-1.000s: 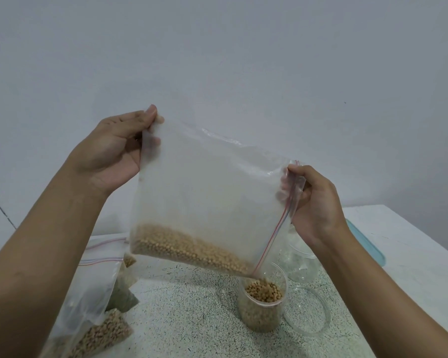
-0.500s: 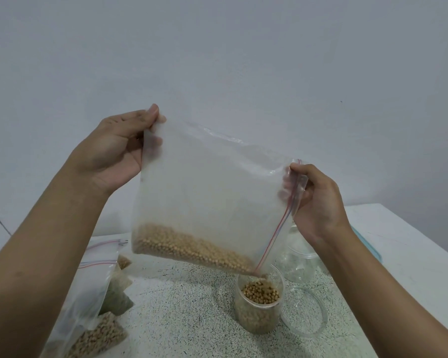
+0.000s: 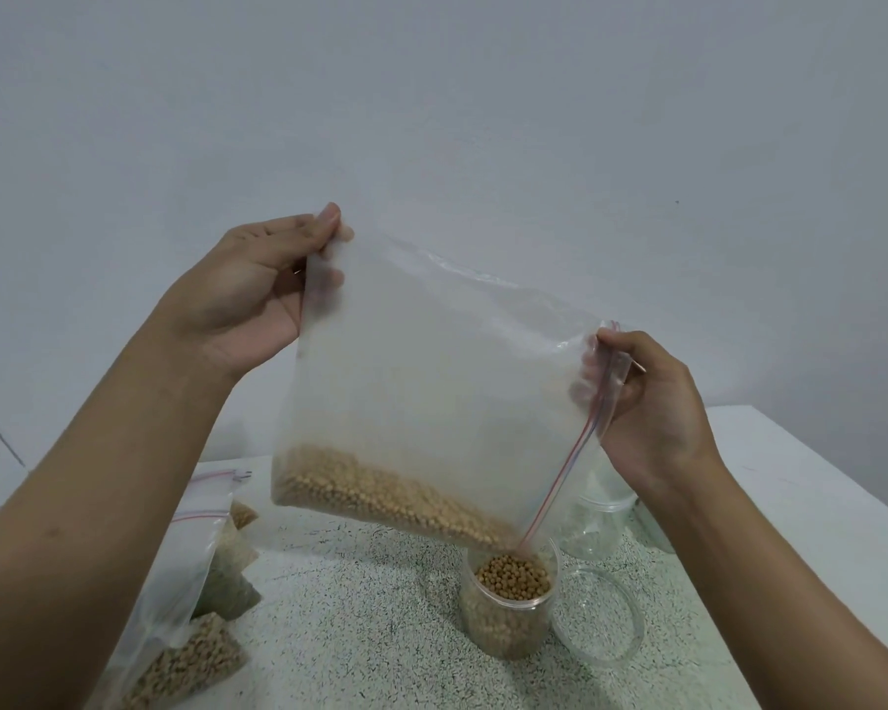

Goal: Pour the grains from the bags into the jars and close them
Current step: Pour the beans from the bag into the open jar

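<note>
I hold a clear zip bag [image 3: 431, 381] tilted above the table, tan round grains lying along its lower edge. My left hand [image 3: 247, 304] pinches its upper left corner. My right hand [image 3: 652, 402] grips the zip edge on the right. The bag's lower right corner hangs just over the mouth of a clear jar [image 3: 508, 607], which is nearly full of the same grains. A clear round lid [image 3: 598, 614] lies flat on the table right beside the jar.
More zip bags of grain [image 3: 196, 597] lie at the left on the speckled table [image 3: 360, 632]. An empty clear jar [image 3: 593, 520] stands behind the filling one, partly hidden by my right wrist. A plain wall is behind.
The bag and both hands have held nearly the same pose. The grains have slid a little toward the lower right corner and the jar looks slightly fuller.
</note>
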`<state>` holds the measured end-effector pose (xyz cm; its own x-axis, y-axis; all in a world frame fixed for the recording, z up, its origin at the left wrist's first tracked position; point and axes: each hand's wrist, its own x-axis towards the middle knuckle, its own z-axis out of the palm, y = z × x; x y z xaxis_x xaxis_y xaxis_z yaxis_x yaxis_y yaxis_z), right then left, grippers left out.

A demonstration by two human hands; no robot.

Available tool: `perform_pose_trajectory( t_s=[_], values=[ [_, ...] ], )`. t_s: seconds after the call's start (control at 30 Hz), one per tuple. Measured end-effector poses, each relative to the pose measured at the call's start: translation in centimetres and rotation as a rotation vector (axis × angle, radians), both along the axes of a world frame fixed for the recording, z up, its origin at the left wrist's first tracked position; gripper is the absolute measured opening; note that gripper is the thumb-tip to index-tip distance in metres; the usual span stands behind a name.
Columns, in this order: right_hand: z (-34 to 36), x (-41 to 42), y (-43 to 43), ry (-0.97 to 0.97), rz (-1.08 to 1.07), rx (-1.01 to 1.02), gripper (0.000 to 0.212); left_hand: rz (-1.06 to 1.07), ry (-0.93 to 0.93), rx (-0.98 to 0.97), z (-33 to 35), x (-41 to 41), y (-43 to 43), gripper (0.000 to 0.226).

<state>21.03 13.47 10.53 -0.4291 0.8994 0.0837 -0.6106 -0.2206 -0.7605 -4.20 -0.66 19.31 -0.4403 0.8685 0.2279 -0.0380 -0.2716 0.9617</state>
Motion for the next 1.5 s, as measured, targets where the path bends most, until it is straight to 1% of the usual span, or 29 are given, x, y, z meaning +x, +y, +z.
perform_pose_trajectory(
  t_s=[0.13,0.57,1.17,1.4,1.5],
  values=[
    [-0.1,0.4,0.0,0.0,0.017,-0.005,0.017,0.0,-0.006,-0.016,0.2,0.3,0.0,0.022],
    [-0.2,0.3,-0.6,-0.032,0.049,-0.064,0.013,-0.005,-0.004,-0.025,0.5,0.1,-0.9,0.022],
    [-0.2,-1.0,-0.9,0.003,0.077,-0.063,0.015,0.023,0.02,-0.016,1.4,-0.4,-1.4,0.023],
    [0.1,-1.7,-0.5,-0.003,0.06,-0.041,0.02,0.024,0.052,-0.01,1.5,-0.9,-1.5,0.019],
    [0.1,-1.9,-0.4,-0.002,0.056,-0.042,0.019,0.017,0.065,-0.008,1.5,-1.1,-1.4,0.02]
  ],
)
